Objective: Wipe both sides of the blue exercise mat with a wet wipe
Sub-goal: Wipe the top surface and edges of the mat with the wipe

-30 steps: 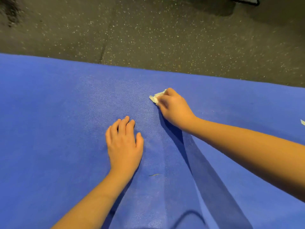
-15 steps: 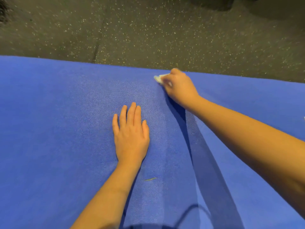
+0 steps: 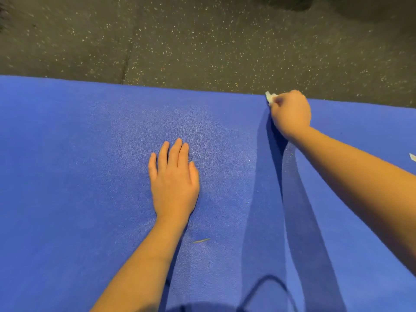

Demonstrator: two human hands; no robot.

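Observation:
The blue exercise mat lies flat and fills most of the view. My left hand rests on it palm down near the middle, fingers straight and together. My right hand is at the mat's far edge, fingers curled round a small white wet wipe. Only a corner of the wipe shows beyond the knuckles. A darker band of mat runs from my right hand back toward me.
Dark speckled rubber floor lies beyond the mat's far edge. A thin greenish sliver lies on the mat near my left forearm. A small white scrap sits at the right border. A curved cord shadow falls on the mat at the bottom.
My right hand has slid the wipe away from me, from mid-mat to the far edge. My left hand stays flat on the mat.

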